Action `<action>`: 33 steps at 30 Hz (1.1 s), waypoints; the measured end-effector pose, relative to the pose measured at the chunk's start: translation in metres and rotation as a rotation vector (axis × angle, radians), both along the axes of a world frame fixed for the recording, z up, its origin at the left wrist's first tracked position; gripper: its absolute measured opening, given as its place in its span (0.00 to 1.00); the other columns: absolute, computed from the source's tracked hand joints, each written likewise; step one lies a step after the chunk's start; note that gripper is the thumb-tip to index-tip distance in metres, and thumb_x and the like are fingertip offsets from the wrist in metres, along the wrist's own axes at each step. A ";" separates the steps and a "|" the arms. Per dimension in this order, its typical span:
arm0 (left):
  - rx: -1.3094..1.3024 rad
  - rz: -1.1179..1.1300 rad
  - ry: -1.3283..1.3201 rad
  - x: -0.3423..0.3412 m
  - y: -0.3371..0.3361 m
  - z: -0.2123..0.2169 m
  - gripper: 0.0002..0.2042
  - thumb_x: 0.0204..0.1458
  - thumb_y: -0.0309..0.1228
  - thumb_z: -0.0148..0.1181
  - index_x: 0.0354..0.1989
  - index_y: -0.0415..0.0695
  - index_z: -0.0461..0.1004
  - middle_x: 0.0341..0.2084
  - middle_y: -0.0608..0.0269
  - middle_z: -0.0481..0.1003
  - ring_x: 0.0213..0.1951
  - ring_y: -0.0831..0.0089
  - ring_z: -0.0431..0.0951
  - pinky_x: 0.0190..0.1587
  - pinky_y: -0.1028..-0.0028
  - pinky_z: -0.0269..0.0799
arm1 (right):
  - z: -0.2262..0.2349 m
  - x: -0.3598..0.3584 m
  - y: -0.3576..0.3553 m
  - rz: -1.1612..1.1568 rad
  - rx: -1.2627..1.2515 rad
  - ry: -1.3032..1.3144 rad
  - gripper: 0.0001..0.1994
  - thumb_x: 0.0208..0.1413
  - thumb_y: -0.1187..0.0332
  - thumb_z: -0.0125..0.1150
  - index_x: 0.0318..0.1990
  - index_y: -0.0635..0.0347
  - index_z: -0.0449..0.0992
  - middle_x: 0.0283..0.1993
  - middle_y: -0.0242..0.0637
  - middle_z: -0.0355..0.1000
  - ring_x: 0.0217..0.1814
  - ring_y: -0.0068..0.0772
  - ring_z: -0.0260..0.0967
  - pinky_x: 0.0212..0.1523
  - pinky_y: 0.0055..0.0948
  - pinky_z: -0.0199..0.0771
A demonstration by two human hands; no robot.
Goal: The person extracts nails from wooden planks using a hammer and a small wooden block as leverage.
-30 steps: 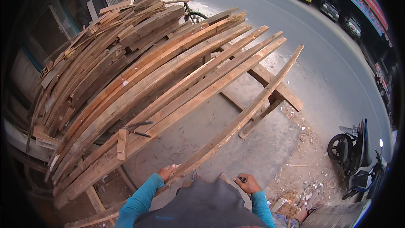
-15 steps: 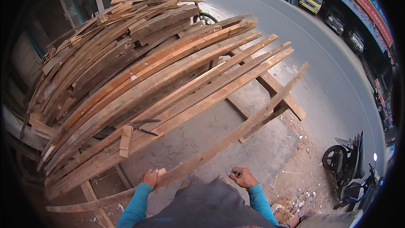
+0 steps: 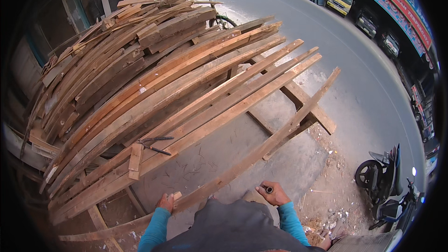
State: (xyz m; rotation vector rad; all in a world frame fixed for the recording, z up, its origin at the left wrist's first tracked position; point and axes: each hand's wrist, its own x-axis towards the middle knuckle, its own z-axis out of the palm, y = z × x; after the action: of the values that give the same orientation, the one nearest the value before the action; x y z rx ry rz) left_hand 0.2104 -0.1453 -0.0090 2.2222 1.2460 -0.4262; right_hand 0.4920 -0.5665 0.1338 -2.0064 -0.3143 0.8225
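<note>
A long wooden beam [image 3: 261, 147] lies apart from the others and runs diagonally in front of me. My left hand [image 3: 164, 202] is closed at its near side, around a small wood block [image 3: 177, 196] whose end sticks out past the fingers beside the beam. My right hand [image 3: 276, 193] is closed around a dark tube-shaped handle [image 3: 269, 190]; only its hollow round end shows, and the rest is hidden. Black-handled pincers [image 3: 156, 144] and a short wood piece [image 3: 135, 161] rest on the nearest beams of the pile.
A large stack of timber [image 3: 140, 65] fills the left. A crosswise support beam [image 3: 310, 107] carries the beams' far ends. Loose nails [image 3: 191, 163] are scattered on the grey ground. At the right stands a motorcycle [image 3: 380, 186]; beyond runs a road [image 3: 364, 84], with a yellow truck [image 3: 339, 0] across it.
The view has shifted slightly. My right hand has moved a little right and up with the handle, its hollow end turned more toward view. My left hand sits slightly lower, still at the beam.
</note>
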 end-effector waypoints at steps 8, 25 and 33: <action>0.318 0.538 -0.644 0.121 -0.120 0.032 0.19 0.67 0.44 0.50 0.48 0.37 0.67 0.34 0.49 0.76 0.34 0.57 0.78 0.39 0.60 0.72 | 0.024 0.153 -0.119 0.136 0.070 -0.078 0.21 0.62 0.51 0.62 0.36 0.65 0.78 0.25 0.46 0.70 0.28 0.38 0.64 0.35 0.38 0.70; 0.077 0.082 -0.820 0.377 -0.443 0.032 0.19 0.63 0.37 0.56 0.53 0.33 0.68 0.42 0.43 0.74 0.44 0.51 0.75 0.50 0.58 0.70 | 0.067 0.347 -0.249 -0.013 0.750 -0.368 0.12 0.65 0.61 0.61 0.38 0.63 0.77 0.28 0.38 0.71 0.28 0.28 0.67 0.30 0.28 0.68; 0.012 -0.024 -0.765 0.408 -0.424 0.014 0.19 0.62 0.36 0.58 0.53 0.32 0.69 0.46 0.42 0.74 0.47 0.49 0.74 0.53 0.57 0.68 | 0.026 0.347 -0.230 -0.153 0.648 -0.391 0.17 0.67 0.56 0.57 0.35 0.63 0.75 0.25 0.38 0.66 0.28 0.27 0.63 0.30 0.31 0.64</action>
State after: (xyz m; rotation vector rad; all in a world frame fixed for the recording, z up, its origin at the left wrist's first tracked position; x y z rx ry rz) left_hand 0.6185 -0.5688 0.0049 2.0867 0.7979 0.4040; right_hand 0.8386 -0.7967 0.1602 -1.5321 -0.5610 0.1782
